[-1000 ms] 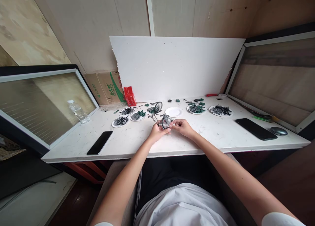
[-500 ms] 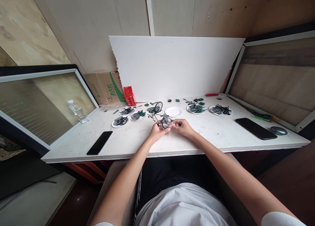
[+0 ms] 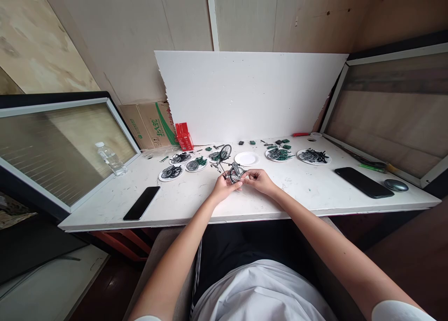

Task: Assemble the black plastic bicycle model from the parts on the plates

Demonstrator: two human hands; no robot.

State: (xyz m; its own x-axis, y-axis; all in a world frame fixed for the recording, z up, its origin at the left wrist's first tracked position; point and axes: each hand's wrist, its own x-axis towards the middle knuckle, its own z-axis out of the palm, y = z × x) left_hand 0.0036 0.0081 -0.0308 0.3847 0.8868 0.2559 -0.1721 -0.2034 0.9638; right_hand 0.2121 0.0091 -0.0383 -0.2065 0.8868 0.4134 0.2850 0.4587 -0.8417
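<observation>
I have a small model bicycle (image 3: pixel 226 164) between my two hands, above the near part of the white table (image 3: pixel 196 199). My left hand (image 3: pixel 224 186) is closed around the lower wheel, thumb on the near side, gripping it. My right hand (image 3: pixel 258 180) is curled, its fingertips pinched together at that wheel's right edge; whether they pinch a small part, I cannot tell. The other wheel points up and away from me. Just beyond my hands sits a bare white plate (image 3: pixel 247 159). Past my left hand are plates of black and green parts, with a black phone (image 3: pixel 142 203) nearer me on that side. Well to the right of my right hand lie another phone (image 3: pixel 364 183) and a computer mouse (image 3: pixel 396 185).
</observation>
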